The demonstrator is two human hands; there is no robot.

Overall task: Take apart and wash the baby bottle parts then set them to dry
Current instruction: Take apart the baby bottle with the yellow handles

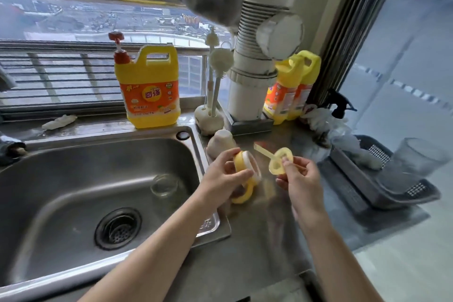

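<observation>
Far left of the left grip, the clear glass bottle [164,185] lies on its side in the sink [61,191]; a part dropped from above could strike it, or it could roll towards the drain. Behind the sink, up and left of that grip, the yellow detergent jug [149,91] reads "奇强" on its orange label, and the smaller print is too blurred to read. The left grip [220,176] has its fingers curled round the yellow handled collar [245,167], held over the surface [257,240] just past the sink's rim. The hold looks light, so a slip would likely send the collar into the basin. Just right of it, the right grip [300,179] pinches the soft yellowish teat [280,162], whose straw [266,152] points back to the left. A hard tug might tear the silicone or flick the straw away. Well right of this grip sits the dark drying basket [416,200]; the labels on the two small yellow bottles [291,88] behind are unreadable.
</observation>
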